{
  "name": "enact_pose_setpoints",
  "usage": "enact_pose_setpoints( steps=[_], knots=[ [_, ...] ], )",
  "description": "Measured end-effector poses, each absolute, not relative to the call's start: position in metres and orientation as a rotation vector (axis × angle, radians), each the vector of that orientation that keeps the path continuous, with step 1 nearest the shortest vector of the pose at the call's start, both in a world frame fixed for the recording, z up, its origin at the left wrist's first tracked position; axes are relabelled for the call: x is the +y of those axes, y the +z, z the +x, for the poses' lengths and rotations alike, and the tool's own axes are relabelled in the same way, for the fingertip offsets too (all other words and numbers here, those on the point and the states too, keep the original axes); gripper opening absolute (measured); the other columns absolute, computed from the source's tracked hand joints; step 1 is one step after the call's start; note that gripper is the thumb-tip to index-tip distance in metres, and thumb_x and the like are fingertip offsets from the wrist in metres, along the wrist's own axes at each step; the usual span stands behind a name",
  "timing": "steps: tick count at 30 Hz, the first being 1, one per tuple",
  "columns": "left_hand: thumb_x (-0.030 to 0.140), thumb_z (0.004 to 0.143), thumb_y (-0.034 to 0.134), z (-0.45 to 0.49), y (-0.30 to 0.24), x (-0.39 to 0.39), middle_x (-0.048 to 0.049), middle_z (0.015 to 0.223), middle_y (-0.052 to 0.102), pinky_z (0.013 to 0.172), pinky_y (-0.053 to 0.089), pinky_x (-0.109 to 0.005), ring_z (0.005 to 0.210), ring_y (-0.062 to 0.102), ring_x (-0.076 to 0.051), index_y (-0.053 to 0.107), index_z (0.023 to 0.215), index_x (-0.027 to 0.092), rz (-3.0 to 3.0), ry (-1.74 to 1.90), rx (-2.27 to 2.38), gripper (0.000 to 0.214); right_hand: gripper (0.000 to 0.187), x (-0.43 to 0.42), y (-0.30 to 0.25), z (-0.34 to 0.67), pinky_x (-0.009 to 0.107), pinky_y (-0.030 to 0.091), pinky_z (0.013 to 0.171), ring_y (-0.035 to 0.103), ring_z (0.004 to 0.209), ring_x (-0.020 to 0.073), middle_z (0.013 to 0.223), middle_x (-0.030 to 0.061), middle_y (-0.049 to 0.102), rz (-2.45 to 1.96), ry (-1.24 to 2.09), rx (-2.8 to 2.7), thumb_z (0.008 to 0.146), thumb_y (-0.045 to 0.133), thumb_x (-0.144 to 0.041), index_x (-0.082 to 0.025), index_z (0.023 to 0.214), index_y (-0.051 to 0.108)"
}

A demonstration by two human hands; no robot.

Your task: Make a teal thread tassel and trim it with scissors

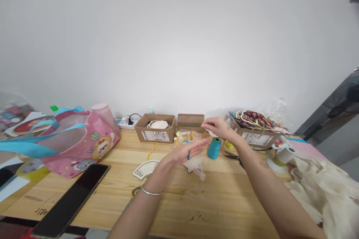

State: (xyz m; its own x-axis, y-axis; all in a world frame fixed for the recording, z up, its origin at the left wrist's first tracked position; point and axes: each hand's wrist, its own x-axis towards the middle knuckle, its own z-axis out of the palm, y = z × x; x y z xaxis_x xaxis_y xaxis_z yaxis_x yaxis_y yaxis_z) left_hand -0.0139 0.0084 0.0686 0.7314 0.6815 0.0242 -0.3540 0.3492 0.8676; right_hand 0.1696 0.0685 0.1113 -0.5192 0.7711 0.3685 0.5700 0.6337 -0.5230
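Observation:
Teal thread (189, 154) is wound around my left hand (185, 152), whose fingers stretch out flat to the right with the palm up. My right hand (218, 126) is raised above and to the right of it, fingertips pinched together; whatever they hold is too thin to see. Below my right hand stands a teal thread cone (214, 148) on the table. A whitish translucent bag (195, 166) lies just beyond and under my left fingers. Left of my left wrist is a fan-shaped wooden piece (145, 169) with cut-out lettering and a yellow cord (152, 151).
Open cardboard boxes (155, 136) line the wall; another box (256, 139) holds dark patterned pieces. Black scissors (235, 157) lie right of the cone. A phone (73, 199) and pink bag (84, 145) are at left. Cream fabric (325, 190) and a white spool (283, 158) are at right.

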Motion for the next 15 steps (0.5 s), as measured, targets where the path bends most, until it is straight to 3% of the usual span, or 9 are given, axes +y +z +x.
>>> enact_pose_setpoints(
  steps=[9, 13, 15],
  knots=[
    [0.03, 0.087, 0.03, -0.065, 0.033, -0.015, -0.0133, 0.126, 0.047, 0.102, 0.02, -0.037, 0.119, 0.04, -0.023, 0.054, 0.114, 0.01, 0.817, 0.665, 0.465, 0.042, 0.035, 0.089, 0.231, 0.22, 0.024, 0.037, 0.05, 0.048, 0.052, 0.0094, 0.057, 0.0011, 0.06, -1.091, 0.09, -2.145, 0.074, 0.051, -0.046, -0.015, 0.074, 0.067],
    [0.038, 0.087, 0.018, -0.064, 0.048, -0.031, -0.0198, 0.12, 0.051, 0.099, 0.022, -0.041, 0.113, 0.046, -0.027, 0.047, 0.12, 0.003, 0.784, 0.443, 0.242, 0.056, 0.032, 0.097, 0.225, 0.235, 0.033, 0.043, 0.065, 0.055, 0.067, 0.0174, 0.063, 0.0053, 0.063, -1.401, -0.135, -2.248, 0.065, 0.061, -0.048, -0.017, 0.056, 0.065],
    [0.039, 0.086, 0.014, -0.057, 0.062, -0.037, -0.0185, 0.119, 0.052, 0.098, 0.022, -0.042, 0.113, 0.046, -0.027, 0.048, 0.119, 0.004, 0.753, 0.427, 0.143, 0.058, 0.037, 0.083, 0.205, 0.221, 0.037, 0.042, 0.076, 0.056, 0.081, 0.0209, 0.077, 0.0086, 0.065, -1.375, -0.192, -2.046, 0.073, 0.051, -0.049, -0.017, 0.064, 0.066]
  ],
)
